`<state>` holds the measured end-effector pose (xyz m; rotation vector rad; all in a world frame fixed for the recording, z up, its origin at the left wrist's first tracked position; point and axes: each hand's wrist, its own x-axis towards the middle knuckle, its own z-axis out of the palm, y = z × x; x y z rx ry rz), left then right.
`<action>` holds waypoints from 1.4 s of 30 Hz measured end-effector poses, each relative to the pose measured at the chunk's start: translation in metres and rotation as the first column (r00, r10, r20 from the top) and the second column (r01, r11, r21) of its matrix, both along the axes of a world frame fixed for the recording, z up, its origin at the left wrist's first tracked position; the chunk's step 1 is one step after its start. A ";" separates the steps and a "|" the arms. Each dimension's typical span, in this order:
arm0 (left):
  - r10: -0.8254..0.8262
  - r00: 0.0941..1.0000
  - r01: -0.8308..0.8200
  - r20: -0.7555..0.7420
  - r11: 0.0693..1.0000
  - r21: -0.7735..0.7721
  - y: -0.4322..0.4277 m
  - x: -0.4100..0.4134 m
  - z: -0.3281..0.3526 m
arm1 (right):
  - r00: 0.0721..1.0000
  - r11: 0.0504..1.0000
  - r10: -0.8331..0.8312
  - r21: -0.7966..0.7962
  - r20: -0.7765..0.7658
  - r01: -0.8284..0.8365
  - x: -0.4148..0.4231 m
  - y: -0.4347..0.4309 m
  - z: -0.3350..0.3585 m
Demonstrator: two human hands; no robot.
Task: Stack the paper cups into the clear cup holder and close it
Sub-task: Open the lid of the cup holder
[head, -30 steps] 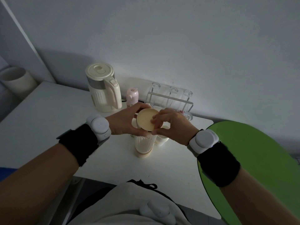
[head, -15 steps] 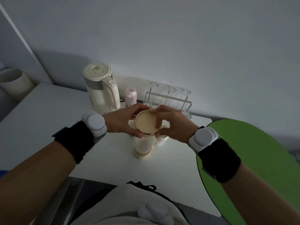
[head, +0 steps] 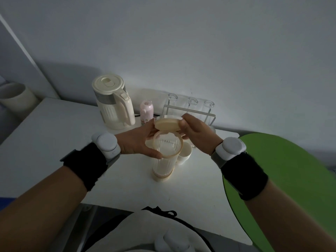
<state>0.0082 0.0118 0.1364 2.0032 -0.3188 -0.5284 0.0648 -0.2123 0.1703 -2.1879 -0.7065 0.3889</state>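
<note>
The clear cup holder [head: 164, 157] stands upright on the surface [head: 54, 135] directly under my grip, its mouth open. My left hand [head: 138, 142] wraps the rim, fingers closed around the near and left side of the tube. My right hand [head: 196, 131] pinches the cream lid [head: 166, 124] by its right edge, thumb and fingers shut on it, and holds it tilted just beyond and above the mouth. My left fingertips also touch the lid's left edge.

A second ago the lid sat flat on top of the holder, with both hands around it. Now it is lifted clear and the opening shows. I judge this to be the opening step: the tube is ready to take cups, and closing comes last.

Just right of the holder, below my right hand, a white paper cup [head: 184, 154] rests on the surface; part of another seems to sit behind the tube, under my left fingers, but I cannot tell how many cups there are. Looking down the ribbed tube I see something pale inside, and I cannot say whether that is a cup already in or only the base showing through.

Beyond my grip stand a cream kettle [head: 113, 104], a small pink bottle [head: 146, 111] and a rack of glasses [head: 190, 110], the rack partly hidden by my right hand. To the right lies a green board [head: 291, 179], cut off by the frame. The light is dim and fine detail is lost.
</note>
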 end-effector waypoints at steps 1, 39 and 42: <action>-0.008 1.000 0.008 -0.013 1.000 -0.003 0.000 0.000 0.000 | 0.998 0.998 -0.032 0.046 -0.049 0.035 0.001 0.002 -0.001; 0.048 0.999 -0.048 -0.012 0.997 0.062 -0.016 -0.003 -0.018 | 0.955 0.882 -0.294 -0.399 -0.048 0.252 0.033 -0.034 -0.106; 0.086 0.996 -0.084 -0.025 0.995 0.058 -0.016 -0.005 -0.020 | 0.946 0.845 -0.305 -0.490 -0.114 0.213 0.034 -0.036 -0.122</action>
